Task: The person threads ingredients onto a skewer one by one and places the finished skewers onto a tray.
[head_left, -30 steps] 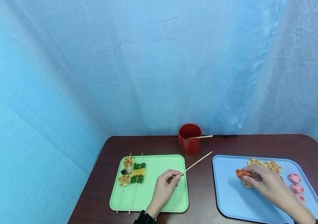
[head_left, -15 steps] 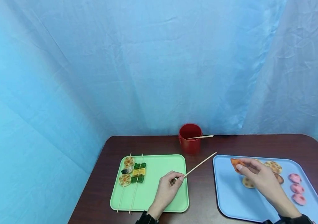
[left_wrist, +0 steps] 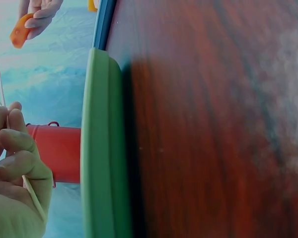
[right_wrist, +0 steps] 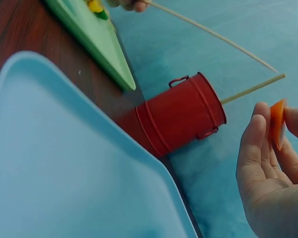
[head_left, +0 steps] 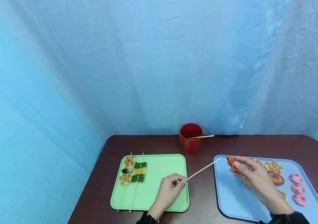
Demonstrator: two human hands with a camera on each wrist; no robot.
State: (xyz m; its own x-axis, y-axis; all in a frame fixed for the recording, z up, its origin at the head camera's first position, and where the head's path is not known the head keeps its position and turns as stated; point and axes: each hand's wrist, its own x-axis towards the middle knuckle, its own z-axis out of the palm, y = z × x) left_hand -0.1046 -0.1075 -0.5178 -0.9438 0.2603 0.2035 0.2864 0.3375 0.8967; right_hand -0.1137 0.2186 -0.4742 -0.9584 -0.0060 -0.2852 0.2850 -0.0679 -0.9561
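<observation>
Two filled skewers (head_left: 130,180) lie side by side at 9 o'clock on the green tray (head_left: 159,202). Left hand (head_left: 168,192), over that tray's 4 o'clock corner, pinches a bare bamboo skewer (head_left: 203,169) between thumb and fingertips; its tip points toward 2 o'clock, just short of the orange food piece (head_left: 230,163). Red cup (head_left: 191,142), at the table's (head_left: 153,143) 12 o'clock edge, holds one stick. Right hand (head_left: 255,179) pinches the orange piece above the blue tray (head_left: 231,199), 10 o'clock corner. Lotus slices, a brown piece and pink pieces, possibly sweets, lie at 3 o'clock.
</observation>
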